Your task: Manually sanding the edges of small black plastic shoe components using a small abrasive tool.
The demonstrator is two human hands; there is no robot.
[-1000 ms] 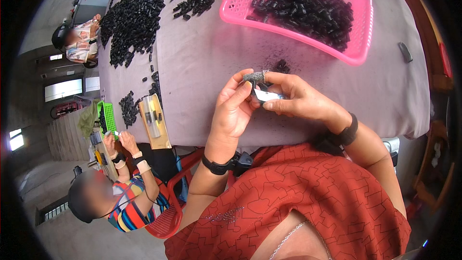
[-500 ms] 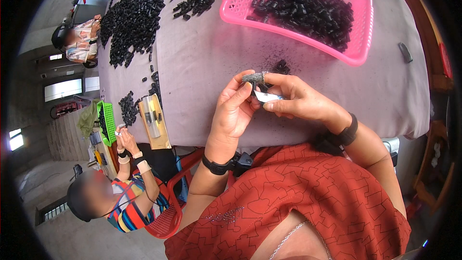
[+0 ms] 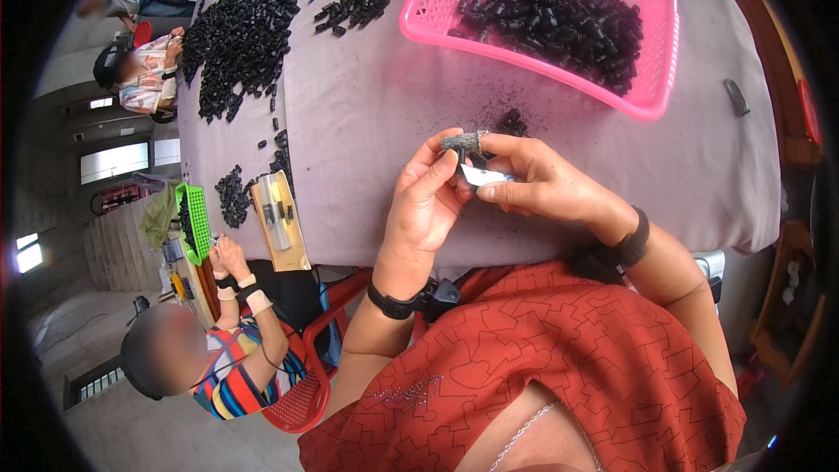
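Your L hand [image 3: 426, 188] pinches a dk grey pc [image 3: 461, 141], prob. to steady it, while your R hand [image 3: 551, 179] pinches a white strip [image 3: 477, 176] just beside it at 5 o'clock, w/ the pink basket [image 3: 437, 2] at 1 o'clock, prob. for easy reach.

Curled left hand [image 3: 425, 197] beside right hand [image 3: 549, 177]

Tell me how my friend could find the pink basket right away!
Start with the big grey-clothed table. Beyond the person's right hand stands a rectangular plastic basket holding small black pieces. Its bright pink colour sets it apart from the green basket at far left.
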